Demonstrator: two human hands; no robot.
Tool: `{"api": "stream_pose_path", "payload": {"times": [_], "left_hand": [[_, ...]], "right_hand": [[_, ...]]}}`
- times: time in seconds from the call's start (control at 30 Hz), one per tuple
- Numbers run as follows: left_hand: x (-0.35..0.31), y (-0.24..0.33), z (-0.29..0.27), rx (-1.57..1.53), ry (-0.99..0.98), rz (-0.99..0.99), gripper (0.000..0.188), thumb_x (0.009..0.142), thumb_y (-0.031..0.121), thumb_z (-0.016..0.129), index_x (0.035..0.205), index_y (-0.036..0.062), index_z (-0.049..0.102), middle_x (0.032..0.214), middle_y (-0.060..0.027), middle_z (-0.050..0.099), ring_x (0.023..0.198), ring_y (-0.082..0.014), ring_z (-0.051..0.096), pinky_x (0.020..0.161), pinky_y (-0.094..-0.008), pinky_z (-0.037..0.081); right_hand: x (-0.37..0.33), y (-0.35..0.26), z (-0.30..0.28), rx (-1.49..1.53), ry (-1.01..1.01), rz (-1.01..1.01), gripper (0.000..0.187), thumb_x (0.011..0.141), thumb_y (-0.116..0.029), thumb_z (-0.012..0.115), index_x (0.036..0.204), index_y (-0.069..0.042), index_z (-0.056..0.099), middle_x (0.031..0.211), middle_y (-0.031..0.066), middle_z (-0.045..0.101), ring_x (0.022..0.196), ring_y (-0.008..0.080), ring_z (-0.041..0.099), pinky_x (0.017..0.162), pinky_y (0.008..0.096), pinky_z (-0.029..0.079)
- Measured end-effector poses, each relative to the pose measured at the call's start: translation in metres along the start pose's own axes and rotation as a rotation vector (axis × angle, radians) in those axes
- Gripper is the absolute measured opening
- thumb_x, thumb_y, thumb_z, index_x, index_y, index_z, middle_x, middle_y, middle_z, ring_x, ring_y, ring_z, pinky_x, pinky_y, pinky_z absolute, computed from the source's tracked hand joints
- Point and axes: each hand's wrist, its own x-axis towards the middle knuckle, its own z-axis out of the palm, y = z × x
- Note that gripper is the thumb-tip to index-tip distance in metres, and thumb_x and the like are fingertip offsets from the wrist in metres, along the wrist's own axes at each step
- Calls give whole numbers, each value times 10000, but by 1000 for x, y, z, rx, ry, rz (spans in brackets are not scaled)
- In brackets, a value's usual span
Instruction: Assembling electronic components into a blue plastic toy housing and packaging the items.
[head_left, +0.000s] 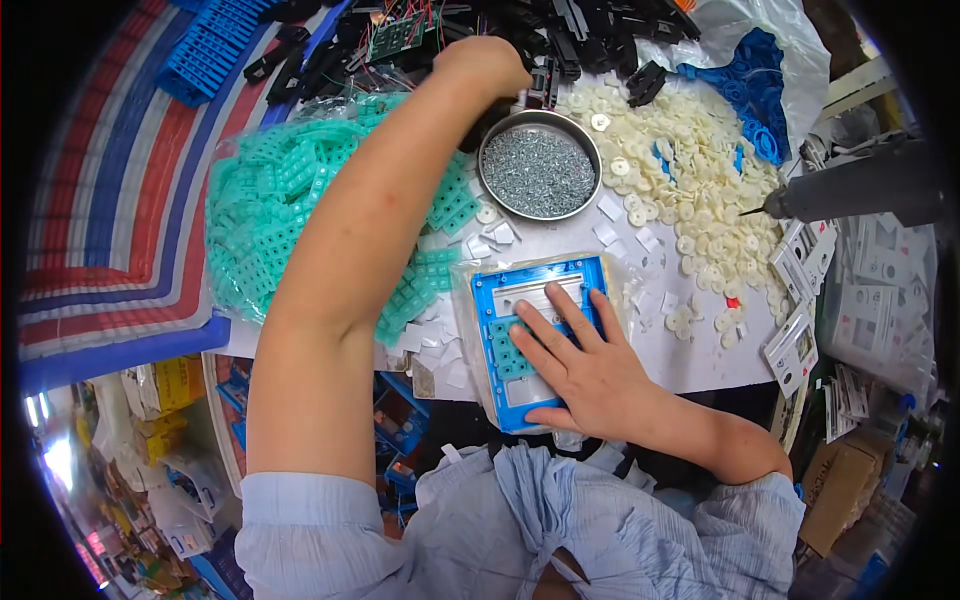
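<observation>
My right hand lies with fingers spread over a blue plastic casing, its fingertips near a silvery strip. Inside that casing a teal rubber keypad shows beside my thumb and index finger. The casing rests on a clear plastic wrapping at the table's near edge. My left arm stretches to the far side, where my left hand is among black plastic parts; its fingers are hidden from view. Just nearer than that hand stands a round metal tin full of small silver screws.
Teal keypads are heaped at left, partly under my left arm. Cream round pieces spread at right, beside blue parts. An electric screwdriver juts in from the right. A green circuit board with wires lies far off.
</observation>
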Motion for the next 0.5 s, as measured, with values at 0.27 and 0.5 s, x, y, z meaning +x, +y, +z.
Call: {"api": "stream_pose_path", "payload": {"times": [0.27,0.5], "left_hand": [[-93,-74,-47,-1456,494,92,294,963,106,598,1212,-46,632,1163,-185,698,1071,-260,705,860,-371,601],[-241,-26,-21,-2203,86,23,324,1025,129,571,1304,-13,490,1271,-164,626,1146,-254,665,948,-397,593]], "right_hand": [[4,8,-13,157,264,-83,788,807,-480,751,1438,-72,513,1525,177,439,1425,443,361,1111,623,318],[42,30,-56,629,783,-22,338,825,-145,746,1130,-20,670,1063,108,657,919,264,595,790,353,472]]}}
